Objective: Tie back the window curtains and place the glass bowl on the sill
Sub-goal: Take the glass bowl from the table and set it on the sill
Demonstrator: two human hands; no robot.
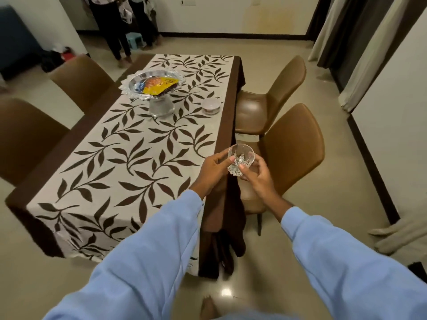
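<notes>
Beside leaf-patterned table point(129, 144), both hands' fingers curl round small clear cut-glass bowl point(241, 158); rim tilted.

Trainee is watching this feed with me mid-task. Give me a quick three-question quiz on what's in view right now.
1. True or false: the glass bowl rests on the table.
2. Multiple choice: of the left hand and right hand, which grips the bowl? A) left only B) right only C) both
3. Short answer: how many chairs show along the table's right side?

Key
1. False: it is held up in the air by the table's right edge.
2. C: fingers of both hands curl round it.
3. Two.
</notes>
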